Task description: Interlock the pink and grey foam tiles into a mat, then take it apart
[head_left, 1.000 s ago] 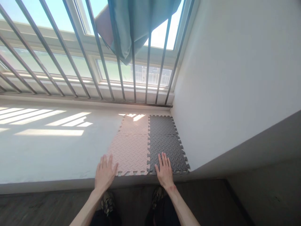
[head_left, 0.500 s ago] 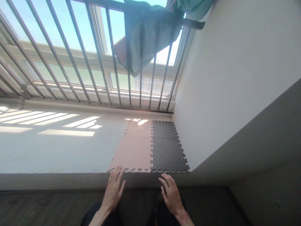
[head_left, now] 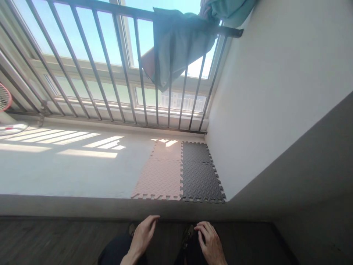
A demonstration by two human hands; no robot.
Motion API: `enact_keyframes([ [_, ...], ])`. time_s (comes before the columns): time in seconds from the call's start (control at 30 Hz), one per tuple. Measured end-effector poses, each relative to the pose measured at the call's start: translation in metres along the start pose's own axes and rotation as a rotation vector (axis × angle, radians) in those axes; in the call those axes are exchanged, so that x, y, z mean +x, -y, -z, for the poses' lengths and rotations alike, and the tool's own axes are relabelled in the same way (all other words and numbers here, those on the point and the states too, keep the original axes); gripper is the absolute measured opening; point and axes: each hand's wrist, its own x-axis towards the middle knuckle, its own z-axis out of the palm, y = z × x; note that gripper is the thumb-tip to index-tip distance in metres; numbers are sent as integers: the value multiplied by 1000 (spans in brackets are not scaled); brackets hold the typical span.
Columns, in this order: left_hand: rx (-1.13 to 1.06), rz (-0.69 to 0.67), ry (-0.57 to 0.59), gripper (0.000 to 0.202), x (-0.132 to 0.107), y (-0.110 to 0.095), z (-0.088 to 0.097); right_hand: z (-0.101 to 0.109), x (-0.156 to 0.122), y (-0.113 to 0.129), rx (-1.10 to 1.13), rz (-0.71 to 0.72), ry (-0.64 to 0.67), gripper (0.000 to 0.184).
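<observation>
Interlocking foam mats lie on a raised white ledge in the corner by the wall: pink mats [head_left: 161, 173] on the left, grey mats [head_left: 200, 173] on the right, joined edge to edge. My left hand [head_left: 143, 235] hovers below the ledge's front edge, fingers loosely extended and empty. My right hand [head_left: 211, 241] is beside it above my dark trousers, fingers curled downward, nothing visible in them. Neither hand touches the mats.
Metal window bars [head_left: 110, 70] rise behind the ledge [head_left: 68, 173], with a teal cloth [head_left: 176, 48] draped over the top rail. A white wall [head_left: 275, 92] closes the right side. A fan [head_left: 4, 99] shows at the far left. Dark wooden floor [head_left: 55, 239] lies below.
Both hands have left the mats and drawn back below the ledge's front edge. The view has tilted up and pulled away, showing more of the bars and the fan.
</observation>
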Motion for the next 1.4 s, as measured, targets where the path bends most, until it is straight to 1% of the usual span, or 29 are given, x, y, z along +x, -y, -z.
enact_keyframes([
  [0.03, -10, 14, -65, 37, 9, -1, 3, 0, 9, -1, 1, 14, -9, 24],
  [0.1, -5, 31, -207, 38, 32, -4, 16, -1, 37, -2, -4, 37, -32, 27],
  [0.2, 82, 51, -411, 42, 76, 1, 43, -5, 98, -2, -27, 61, -51, 34],
  [0.27, 186, 95, -472, 48, 107, 13, 60, -11, 141, -2, -49, 68, -40, 36],
  [0.33, 304, 188, -459, 56, 134, 28, 72, -20, 178, -5, -79, 69, -13, 37],
  [0.4, 402, 299, -396, 62, 157, 45, 81, -30, 207, -12, -127, 52, 29, 40],
  [0.47, 465, 387, -317, 67, 175, 58, 87, -39, 227, -19, -184, 16, 80, 44],
  [0.53, 508, 424, -247, 69, 190, 66, 93, -46, 241, -27, -231, -22, 124, 46],
  [0.67, 589, 428, -157, 70, 219, 70, 104, -53, 259, -41, -282, -50, 181, 47],
  [0.73, 610, 461, -118, 70, 236, 69, 110, -54, 270, -49, -310, -58, 212, 48],
  [0.8, 611, 498, -96, 70, 257, 68, 115, -53, 285, -58, -343, -83, 232, 50],
  [0.87, 605, 506, -94, 69, 281, 68, 120, -54, 304, -68, -371, -119, 232, 51],
  [0.97, 583, 479, -91, 67, 324, 71, 121, -62, 334, -82, -391, -150, 214, 54],
  [1.07, 549, 454, -78, 66, 365, 75, 118, -78, 358, -94, -397, -132, 199, 58],
  [1.13, 523, 441, -74, 66, 387, 77, 114, -90, 369, -100, -400, -114, 185, 59],
  [1.2, 493, 427, -72, 67, 404, 77, 110, -100, 379, -106, -404, -102, 147, 61],
  [1.27, 462, 413, -70, 68, 415, 77, 107, -107, 388, -112, -406, -94, 95, 61],
  [1.33, 433, 407, -69, 68, 423, 77, 104, -108, 395, -118, -408, -92, 63, 61],
  [1.4, 405, 413, -73, 66, 429, 76, 102, -104, 400, -124, -414, -100, 57, 59],
])
